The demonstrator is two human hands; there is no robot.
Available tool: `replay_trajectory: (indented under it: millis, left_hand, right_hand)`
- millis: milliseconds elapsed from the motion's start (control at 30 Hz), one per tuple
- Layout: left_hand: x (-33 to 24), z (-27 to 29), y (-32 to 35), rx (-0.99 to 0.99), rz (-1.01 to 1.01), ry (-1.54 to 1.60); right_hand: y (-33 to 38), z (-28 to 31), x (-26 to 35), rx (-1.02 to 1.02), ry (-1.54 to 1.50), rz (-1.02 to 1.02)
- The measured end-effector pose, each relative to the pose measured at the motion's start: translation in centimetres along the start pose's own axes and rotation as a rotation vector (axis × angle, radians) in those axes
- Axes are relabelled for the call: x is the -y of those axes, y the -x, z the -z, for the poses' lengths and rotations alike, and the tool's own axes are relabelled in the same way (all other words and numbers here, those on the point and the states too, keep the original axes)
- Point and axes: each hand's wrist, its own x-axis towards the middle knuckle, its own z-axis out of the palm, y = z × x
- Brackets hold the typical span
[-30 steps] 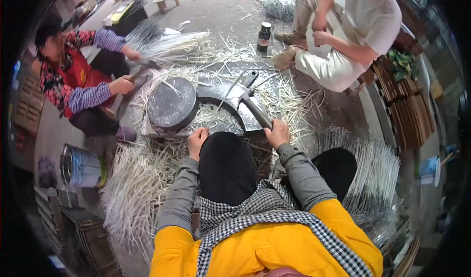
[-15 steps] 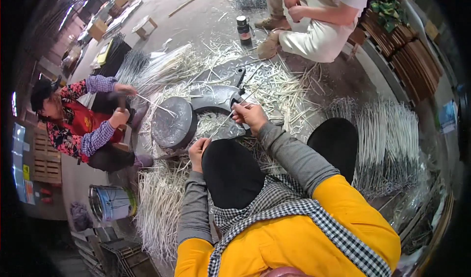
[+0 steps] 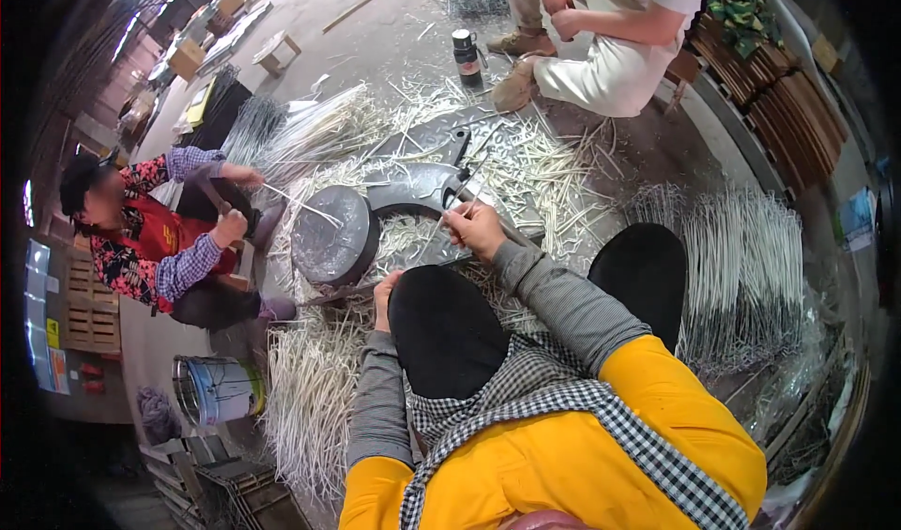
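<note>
My right hand [image 3: 477, 228] is closed in a pinch beside the curved metal arm [image 3: 409, 185], on what looks like a thin rod [image 3: 475, 175]. My left hand [image 3: 384, 298] is low beside my black-covered left knee [image 3: 445, 331]; its fingers look curled, but the knee hides their tips and anything in them. In front of the left hand stands a round, flat-topped metal block [image 3: 328, 234], joined to the curved arm. Pale cut strips [image 3: 413, 234] litter the base plate around it.
At left a seated co-worker holds a hammer [image 3: 214, 190] and pale rods [image 3: 286, 197] over the block. Rod bundles stand at right [image 3: 741, 272] and lower left [image 3: 305, 408]. A bucket [image 3: 218, 387] is at left; a dark flask [image 3: 466, 58] stands by another seated person.
My left hand has slipped further behind the knee, and the pale rod seen between my hands no longer shows there. The co-worker's hammer has shifted slightly.
</note>
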Motion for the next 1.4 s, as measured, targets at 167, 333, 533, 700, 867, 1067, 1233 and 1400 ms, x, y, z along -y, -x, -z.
replay_trajectory:
  millis: [167, 333, 533, 700, 867, 1067, 1233, 1400]
  left_hand:
    - [-0.4, 0.1, -0.3, 0.137, -0.099, -0.018]
    - [0.4, 0.9, -0.3, 0.007, -0.087, -0.328]
    - [2.1, 1.3, -1.0, 0.004, -0.108, -0.239]
    - [3.5, 3.8, -1.4, 0.119, -0.153, -0.325]
    - [6.0, 6.1, -2.1, 0.172, -0.189, -0.503]
    - [5.0, 3.1, -1.0, 0.101, -0.279, -0.624]
    - [1.1, 1.1, -0.9, 0.215, -0.116, -0.493]
    - [1.6, 0.8, 0.2, 0.109, -0.079, -0.251]
  right_hand:
    - [-0.3, 0.7, 0.2, 0.012, 0.465, 0.155]
    - [1.6, -1.8, -0.9, 0.153, 0.800, 0.344]
    - [0.0, -0.1, -0.1, 0.099, 0.211, 0.017]
    - [-0.3, 0.5, 1.8, -0.014, -0.002, -0.022]
    - [-0.6, 0.4, 1.9, 0.009, -0.145, -0.023]
    - [0.2, -0.4, 0.7, -0.021, -0.445, -0.101]
    - [-0.3, 0.5, -0.8, 0.052, -0.369, -0.256]
    - [-0.7, 0.1, -1.4, 0.195, 0.051, -0.305]
